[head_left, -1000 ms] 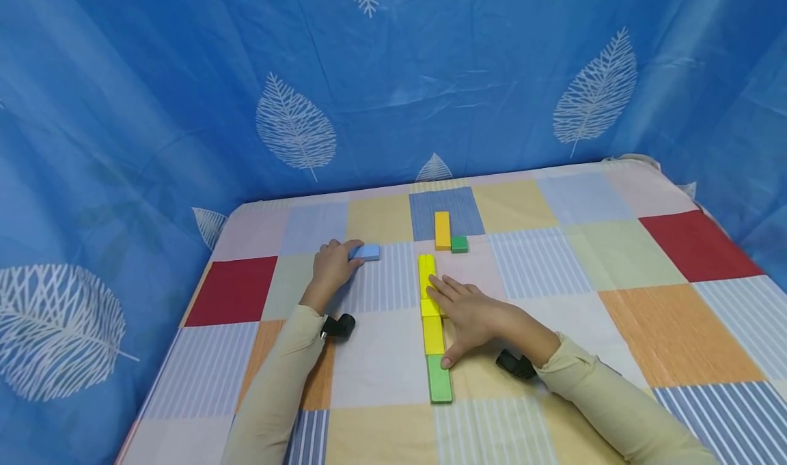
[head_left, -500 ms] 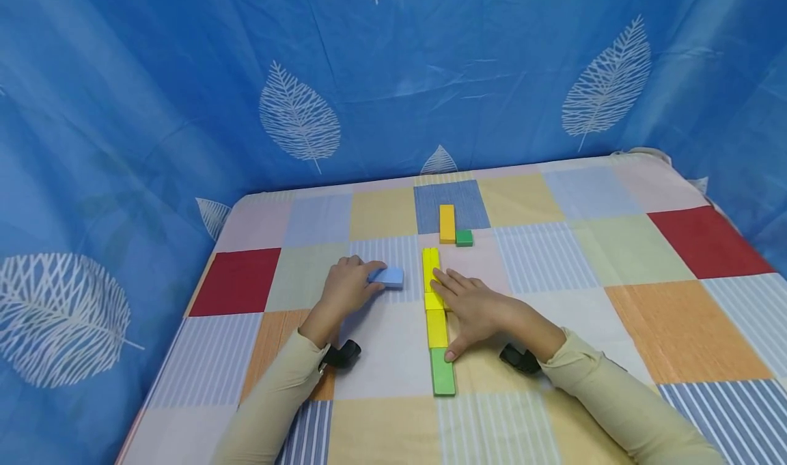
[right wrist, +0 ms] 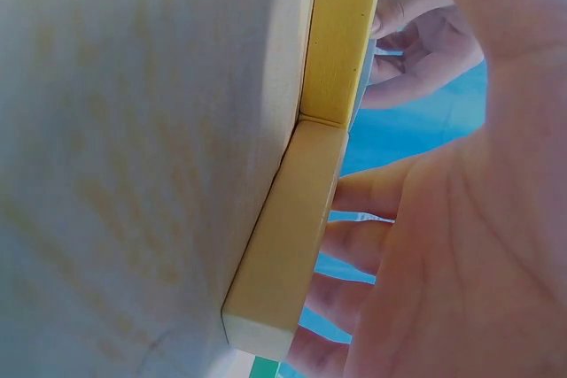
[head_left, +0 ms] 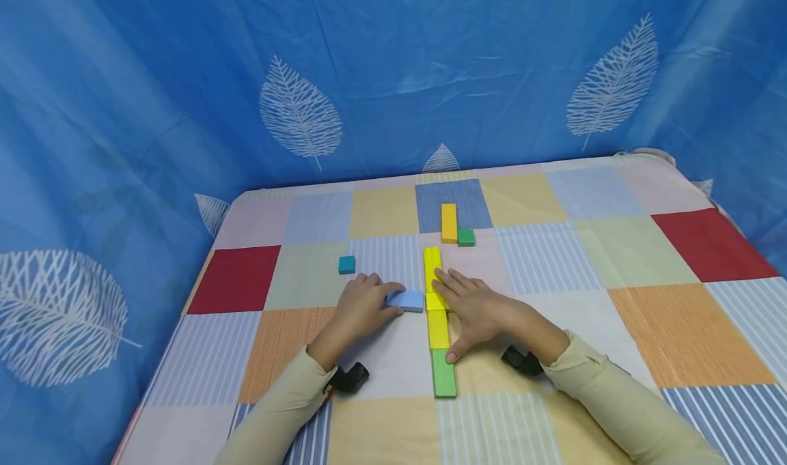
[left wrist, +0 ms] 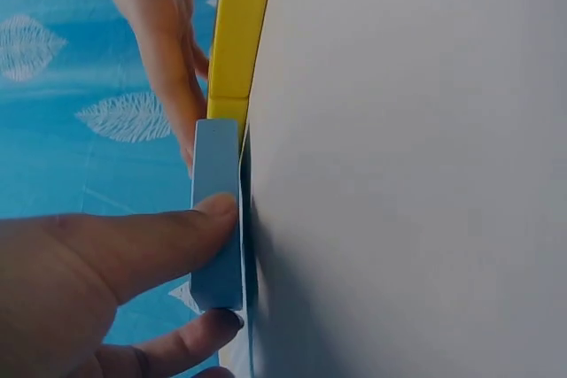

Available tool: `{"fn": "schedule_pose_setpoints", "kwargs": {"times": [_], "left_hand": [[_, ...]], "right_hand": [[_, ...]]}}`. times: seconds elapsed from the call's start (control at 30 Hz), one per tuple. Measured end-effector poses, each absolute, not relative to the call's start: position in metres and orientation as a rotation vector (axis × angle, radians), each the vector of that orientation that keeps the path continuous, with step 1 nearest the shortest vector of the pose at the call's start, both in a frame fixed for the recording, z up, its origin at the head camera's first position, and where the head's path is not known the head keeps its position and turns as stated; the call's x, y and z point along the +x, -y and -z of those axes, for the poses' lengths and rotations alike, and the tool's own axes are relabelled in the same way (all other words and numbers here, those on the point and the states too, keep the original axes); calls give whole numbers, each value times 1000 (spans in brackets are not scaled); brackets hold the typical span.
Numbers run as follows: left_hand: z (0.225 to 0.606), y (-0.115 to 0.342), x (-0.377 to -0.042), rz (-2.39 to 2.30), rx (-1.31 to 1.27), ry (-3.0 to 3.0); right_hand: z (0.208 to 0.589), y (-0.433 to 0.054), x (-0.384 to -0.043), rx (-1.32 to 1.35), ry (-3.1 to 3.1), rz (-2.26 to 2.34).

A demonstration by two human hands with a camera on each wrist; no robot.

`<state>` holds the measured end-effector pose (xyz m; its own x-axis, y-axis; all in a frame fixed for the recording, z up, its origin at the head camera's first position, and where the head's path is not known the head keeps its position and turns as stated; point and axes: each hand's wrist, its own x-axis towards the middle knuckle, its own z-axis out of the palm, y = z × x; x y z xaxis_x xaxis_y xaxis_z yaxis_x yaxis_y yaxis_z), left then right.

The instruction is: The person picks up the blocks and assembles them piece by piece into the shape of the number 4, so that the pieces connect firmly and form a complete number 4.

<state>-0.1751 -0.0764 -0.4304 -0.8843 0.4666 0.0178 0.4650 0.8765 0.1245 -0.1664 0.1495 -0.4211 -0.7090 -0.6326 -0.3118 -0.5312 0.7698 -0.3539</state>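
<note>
My left hand (head_left: 365,306) pinches a light blue block (head_left: 408,301) between thumb and fingers. The block's far end meets the side of a line of yellow blocks (head_left: 438,330), right against it in the left wrist view. At the line's near end lies a light green block (head_left: 444,375). My right hand (head_left: 482,311) is spread along the right side, fingertips on the yellow blocks and thumb at the green block's edge. Under its palm, in the right wrist view, a pale yellow block (right wrist: 283,236) joins a deeper yellow block (right wrist: 341,37); the fingers lie along the pale one.
Beyond the line lie an orange-yellow block (head_left: 449,223) and a small dark green block (head_left: 466,237). A small teal block (head_left: 347,265) sits to the left, past my left hand. A patchwork cloth (head_left: 381,431) covers the table, and a blue leaf-print curtain (head_left: 430,76) surrounds its back and sides.
My left hand has brought the light blue block rightward and nearer, up to the yellow line, uncovering the teal block. The right hand stays in place on the line.
</note>
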Motion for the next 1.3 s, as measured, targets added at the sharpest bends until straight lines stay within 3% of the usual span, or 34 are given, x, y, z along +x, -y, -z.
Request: {"fn": "schedule_pose_setpoints", "kwargs": {"times": [1.3], "left_hand": [[438, 71, -171, -189, 727, -3055]], "right_hand": [[423, -148, -164, -896, -2574, 326]]}}
